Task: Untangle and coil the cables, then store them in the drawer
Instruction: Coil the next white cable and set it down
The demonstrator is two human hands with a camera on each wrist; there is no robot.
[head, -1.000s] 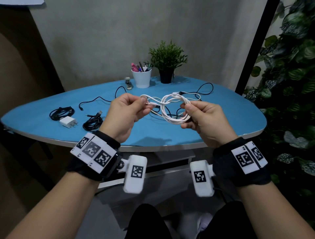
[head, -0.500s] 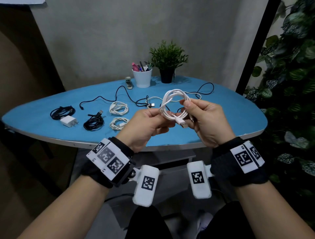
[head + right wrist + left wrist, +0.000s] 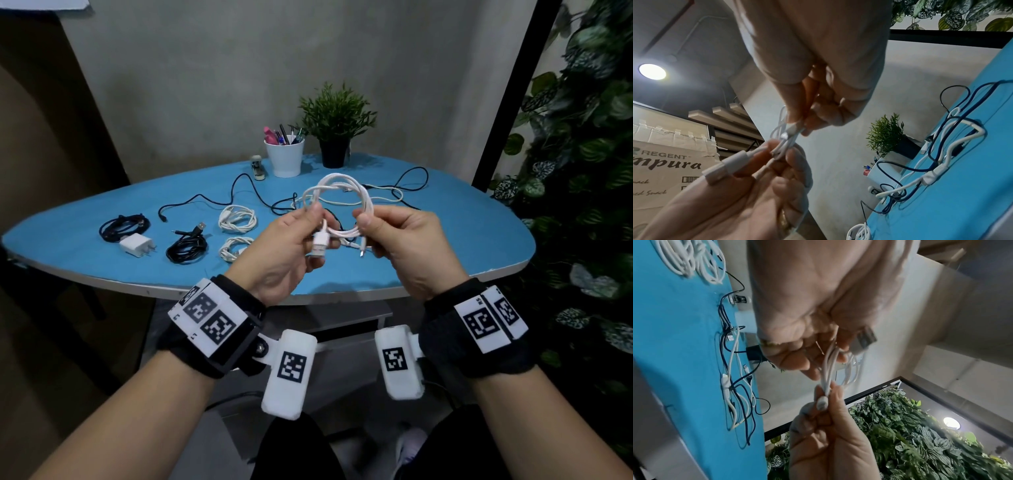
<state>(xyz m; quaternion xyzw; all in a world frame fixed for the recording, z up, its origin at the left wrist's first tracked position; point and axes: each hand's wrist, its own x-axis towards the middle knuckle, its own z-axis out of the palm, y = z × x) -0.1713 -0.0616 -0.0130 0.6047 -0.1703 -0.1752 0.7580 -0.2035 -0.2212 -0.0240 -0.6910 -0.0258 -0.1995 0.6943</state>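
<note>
A white cable [image 3: 342, 185] wound into a loop is held upright above the blue table [image 3: 445, 240]. My left hand [image 3: 313, 214] pinches the loop's left side, and the white USB plug [image 3: 320, 245] hangs below its thumb. My right hand [image 3: 364, 219] pinches the loop's right side, with a small connector [image 3: 362, 251] pointing down. In the left wrist view the plug [image 3: 864, 340] sticks out past the left hand's fingers [image 3: 797, 360]. The right wrist view shows both hands meeting on the strands [image 3: 785, 139]. A loose tangle of black and white cables [image 3: 394, 192] lies behind the hands.
Two white coils [image 3: 238, 219] [image 3: 234, 248], two black coils [image 3: 186, 248] [image 3: 123, 226] and a white charger [image 3: 137, 245] lie on the table's left. A pen cup [image 3: 284, 159], potted plant [image 3: 335, 137] and stapler [image 3: 257, 168] stand at the back. A grey unit [image 3: 349, 322] sits under the table.
The hands came together on the white loop, which now stands more upright. My left hand shifted right, uncovering the two white coils on the table, and the USB plug now hangs below it.
</note>
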